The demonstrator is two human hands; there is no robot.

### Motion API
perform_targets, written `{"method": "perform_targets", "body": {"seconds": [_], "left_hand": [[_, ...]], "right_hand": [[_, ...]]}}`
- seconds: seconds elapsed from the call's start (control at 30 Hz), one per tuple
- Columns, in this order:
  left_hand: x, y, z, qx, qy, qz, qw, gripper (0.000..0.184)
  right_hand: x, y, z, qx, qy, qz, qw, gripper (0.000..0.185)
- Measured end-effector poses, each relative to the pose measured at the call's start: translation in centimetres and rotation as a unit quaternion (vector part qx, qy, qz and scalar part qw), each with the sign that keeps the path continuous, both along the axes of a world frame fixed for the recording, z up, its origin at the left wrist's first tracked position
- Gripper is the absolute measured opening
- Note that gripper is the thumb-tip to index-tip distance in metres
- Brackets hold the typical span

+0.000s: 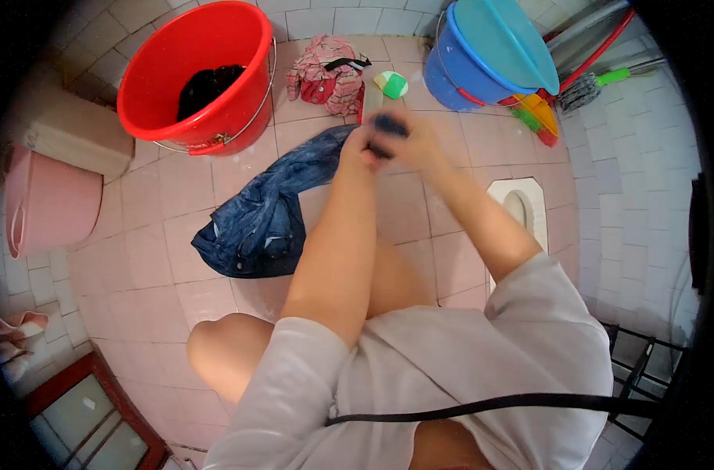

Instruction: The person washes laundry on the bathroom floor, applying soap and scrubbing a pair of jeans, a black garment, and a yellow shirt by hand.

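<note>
Dark blue jeans (259, 215) lie crumpled on the pink tiles to the left of my arms, one leg stretching up toward my hands. My left hand (358, 149) is closed round a bunched dark blue end of the denim. Close against it, my right hand (416, 142) grips the same bunch from the other side, slightly smeared by motion. Just beyond the hands is a small green and cream object (391, 84), its kind unclear. A pink patterned cloth (329, 74) with a black strip lies in a heap beside that object.
A red bucket (251, 117) holding dark cloth (204, 90) stands back left. Back right is a blue bucket (451, 82) with a light blue basin (513, 39) on it, near brushes (580, 92). A squat toilet (535, 200) lies right; a pink bin (55, 204) stands left.
</note>
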State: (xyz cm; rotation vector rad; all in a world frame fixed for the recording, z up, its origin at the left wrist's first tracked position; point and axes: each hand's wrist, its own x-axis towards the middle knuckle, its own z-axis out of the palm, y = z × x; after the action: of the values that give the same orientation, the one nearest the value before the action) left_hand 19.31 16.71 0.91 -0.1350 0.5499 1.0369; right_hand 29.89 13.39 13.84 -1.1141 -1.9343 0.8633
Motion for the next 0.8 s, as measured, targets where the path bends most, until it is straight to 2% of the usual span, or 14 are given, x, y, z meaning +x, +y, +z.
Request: {"method": "perform_targets", "body": {"seconds": [0.03,0.07,0.17,0.2,0.23,0.37,0.5,0.57,0.6,0.63,0.67,0.7,0.77,0.8], "left_hand": [[-1.1,0.0,-1.1,0.083,-0.005,-0.035,0.996,0.03],[-1.5,0.0,-1.0,0.165,-0.011,-0.072,0.984,0.03],[0.3,0.1,0.6,0.089,-0.195,0.019,0.977,0.028],[2.5,0.1,4.3,-0.051,-0.073,0.172,0.981,0.031],[2.9,-0.1,5.5,-0.056,-0.034,0.164,0.984,0.034],[2.5,-0.8,7.0,-0.016,-0.109,0.151,0.982,0.036],[2.4,-0.5,5.8,-0.018,0.018,0.161,0.987,0.038],[2.0,-0.8,3.4,0.006,-0.016,0.195,0.981,0.031],[1.4,-1.7,2.2,0.121,-0.12,0.165,0.972,0.029],[0.5,-2.5,0.9,0.233,-0.22,0.13,0.938,0.028],[-1.4,2.6,-6.8,0.26,-0.236,-0.068,0.934,0.028],[-0.4,1.7,-3.9,0.26,-0.236,-0.067,0.934,0.028],[2.5,-0.5,5.5,-0.024,-0.008,0.22,0.975,0.04],[2.3,-0.4,5.7,-0.016,0.016,0.211,0.977,0.044]], "right_hand": [[-0.3,-1.1,-0.8,0.134,-0.042,0.083,0.987,0.028],[-0.6,-1.8,-1.1,0.133,-0.04,0.081,0.987,0.028],[-0.7,-1.3,-1.5,0.18,-0.107,0.019,0.978,0.031],[-0.4,1.5,-1.5,0.071,-0.114,-0.087,0.987,0.033],[-0.3,3.7,-1.5,-0.038,-0.115,-0.191,0.974,0.037],[-0.7,6.0,-1.9,0.049,-0.233,-0.206,0.949,0.044],[-0.6,4.6,-1.0,-0.048,-0.106,-0.191,0.975,0.048],[-1.3,1.0,0.0,-0.03,-0.178,-0.067,0.981,0.046],[-2.0,-1.6,-1.2,0.138,-0.157,-0.045,0.977,0.049],[-2.0,-0.9,-2.9,0.137,-0.157,-0.043,0.977,0.049],[-1.8,0.7,-4.5,0.053,-0.119,-0.093,0.987,0.049],[-1.6,2.4,-5.2,-0.031,-0.081,-0.141,0.986,0.049],[-0.1,5.7,-2.1,-0.017,-0.153,-0.197,0.968,0.046],[0.8,7.2,-2.0,-0.016,-0.211,-0.2,0.957,0.049]]}}
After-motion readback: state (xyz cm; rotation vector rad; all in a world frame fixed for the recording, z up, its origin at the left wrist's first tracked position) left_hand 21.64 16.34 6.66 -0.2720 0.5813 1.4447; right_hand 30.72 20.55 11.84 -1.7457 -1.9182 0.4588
